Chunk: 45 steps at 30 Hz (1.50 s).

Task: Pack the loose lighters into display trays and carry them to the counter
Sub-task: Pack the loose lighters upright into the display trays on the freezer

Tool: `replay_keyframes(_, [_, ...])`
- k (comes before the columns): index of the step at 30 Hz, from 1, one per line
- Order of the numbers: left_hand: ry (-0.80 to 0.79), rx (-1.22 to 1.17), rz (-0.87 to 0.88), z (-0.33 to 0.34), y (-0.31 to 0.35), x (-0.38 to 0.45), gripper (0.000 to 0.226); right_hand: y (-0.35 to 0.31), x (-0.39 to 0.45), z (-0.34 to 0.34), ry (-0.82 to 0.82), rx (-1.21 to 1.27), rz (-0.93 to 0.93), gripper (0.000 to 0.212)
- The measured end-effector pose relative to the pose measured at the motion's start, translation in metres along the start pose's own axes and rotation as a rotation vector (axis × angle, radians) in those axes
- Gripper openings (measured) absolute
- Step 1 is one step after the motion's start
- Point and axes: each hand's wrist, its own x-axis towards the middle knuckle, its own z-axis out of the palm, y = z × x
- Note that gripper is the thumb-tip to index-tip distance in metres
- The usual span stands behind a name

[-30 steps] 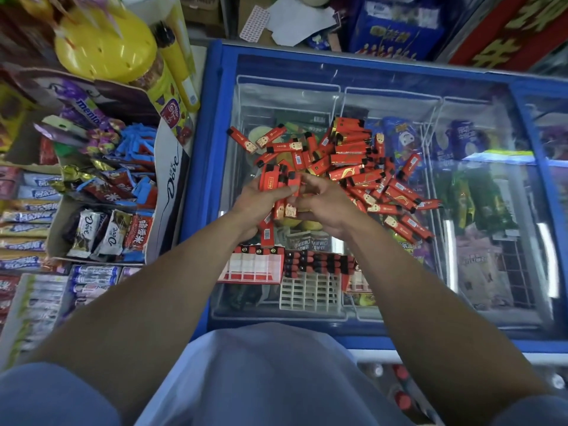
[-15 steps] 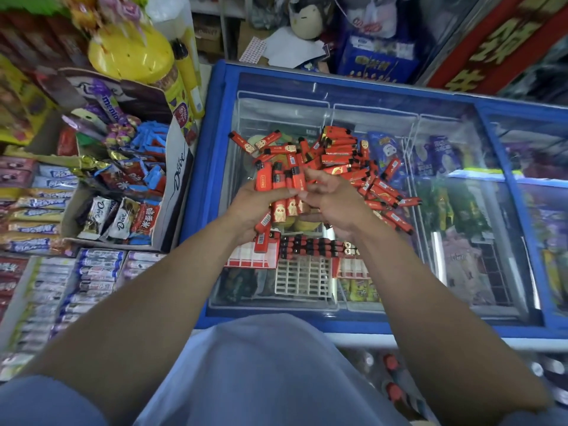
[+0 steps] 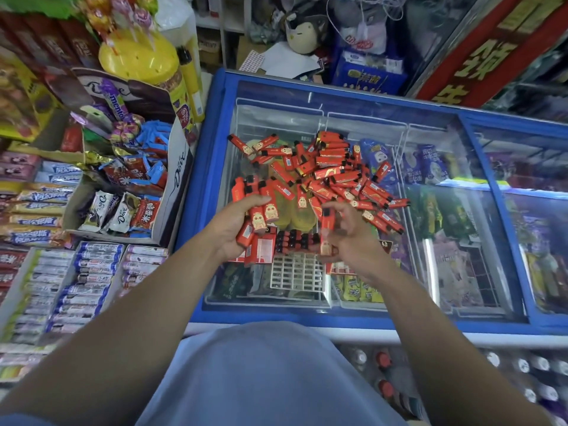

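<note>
Head view: my left hand (image 3: 233, 222) clutches several lighters (image 3: 261, 210), right hand (image 3: 347, 235) pinches one lighter (image 3: 327, 224); light, slick, rigid, so I'd grip mid-body.

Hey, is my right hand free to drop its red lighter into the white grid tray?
Probably yes. The right hand holds one red lighter just above the white grid tray, whose near cells look empty, and nothing lies between them.
</note>
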Motion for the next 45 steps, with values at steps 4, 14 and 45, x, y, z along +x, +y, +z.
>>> replay_keyframes(4, [0.039,-0.033,0.003,-0.006,-0.015,-0.009,0.012,0.031,-0.016,0.008,0.031,-0.436,-0.135,0.034])
replay_keyframes(14, [0.176,-0.182,0.040,-0.018,-0.044,-0.017,0.030,0.060,0.003,0.034,0.151,-0.959,-0.236,0.028])
replay_keyframes(45, [0.291,0.234,0.095,-0.030,-0.065,-0.028,0.014,0.089,0.019,0.060,0.353,-0.850,-0.490,0.021])
